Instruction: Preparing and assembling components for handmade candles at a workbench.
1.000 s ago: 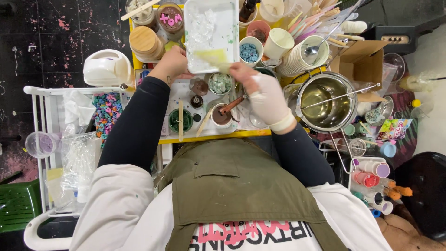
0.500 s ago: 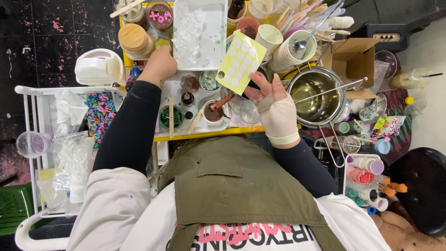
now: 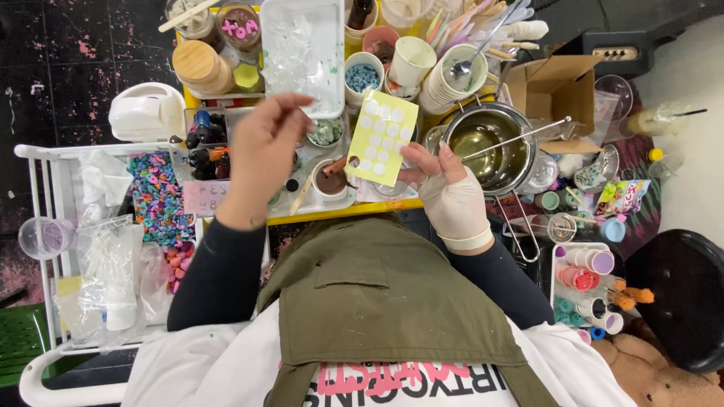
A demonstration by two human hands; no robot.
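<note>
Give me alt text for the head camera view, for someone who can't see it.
Seen from above, a person's bandaged right hand holds up a yellow sheet of round white stickers while the bare left hand reaches toward it, fingers pinched. Below is a crowded yellow table with cups, a white tray and a steel pot.

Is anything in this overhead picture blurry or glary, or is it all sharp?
Head view: even light, mostly sharp; the left hand is slightly motion-blurred; the yellow sticker sheet in the right hand is crisp; glare on the metal pot; edges bend slightly from the wide lens.
</note>
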